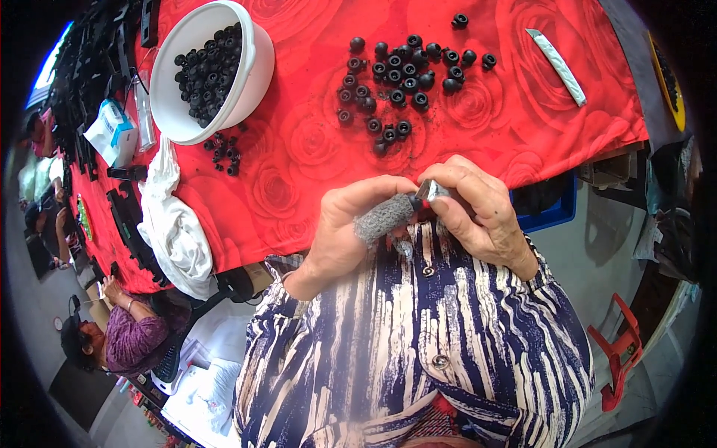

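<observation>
Both hands meet just beyond the table's near edge, in front of my striped shirt. My left hand (336, 228) is closed, with a grey fuzzy wrap (385, 217) around a finger. At its fingertips sits a small black part (416, 201), mostly hidden. My right hand (482, 220) pinches a short, flat, silvery blade-like piece (431, 191), its tip touching or very near the black part. Farther off on the red cloth lies a loose group of black round knobs (399, 75) with holes in their ends.
A white bucket (258, 82) of similar black knobs stands tilted at the left, small black bits (224, 153) beside it. A white wrapped strip (556, 67) lies at the far right. White cloth (175, 231) hangs over the left edge. A person in purple (142, 336) sits at left; a red chair (620, 351) stands right.
</observation>
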The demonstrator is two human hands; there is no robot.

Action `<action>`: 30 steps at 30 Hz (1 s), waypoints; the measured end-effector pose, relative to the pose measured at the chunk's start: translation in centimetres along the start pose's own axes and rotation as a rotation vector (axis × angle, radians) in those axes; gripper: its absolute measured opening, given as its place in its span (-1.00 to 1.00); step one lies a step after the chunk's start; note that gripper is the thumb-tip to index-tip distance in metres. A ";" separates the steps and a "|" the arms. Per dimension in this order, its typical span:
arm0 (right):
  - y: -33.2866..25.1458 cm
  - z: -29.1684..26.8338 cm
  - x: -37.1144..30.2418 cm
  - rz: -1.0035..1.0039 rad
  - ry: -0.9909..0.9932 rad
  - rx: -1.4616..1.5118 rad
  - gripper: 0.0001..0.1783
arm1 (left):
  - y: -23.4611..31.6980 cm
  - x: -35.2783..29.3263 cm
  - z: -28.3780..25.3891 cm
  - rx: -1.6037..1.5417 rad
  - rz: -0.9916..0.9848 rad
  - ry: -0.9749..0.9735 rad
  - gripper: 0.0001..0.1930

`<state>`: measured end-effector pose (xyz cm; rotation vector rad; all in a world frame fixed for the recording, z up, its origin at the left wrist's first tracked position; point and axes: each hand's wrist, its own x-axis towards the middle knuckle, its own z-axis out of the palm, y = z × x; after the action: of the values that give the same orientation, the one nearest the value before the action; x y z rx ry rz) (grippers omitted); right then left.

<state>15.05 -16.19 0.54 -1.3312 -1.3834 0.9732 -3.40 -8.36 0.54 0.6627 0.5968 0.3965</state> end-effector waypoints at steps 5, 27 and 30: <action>-0.1 -0.1 0.1 0.016 -0.011 -0.007 -0.78 | 0.0 0.1 -0.1 0.036 0.002 0.009 -0.75; 0.6 -0.4 0.7 -0.071 0.081 -0.078 -0.78 | -0.2 0.6 -0.3 -0.022 0.021 0.101 -0.76; 1.1 0.0 1.1 -0.129 0.123 -0.120 -0.79 | -0.4 0.4 -0.2 -0.057 0.017 0.060 -0.75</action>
<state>15.35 -14.97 -0.41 -1.3484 -1.4325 0.7209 -3.15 -8.31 -0.03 0.6033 0.6343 0.4493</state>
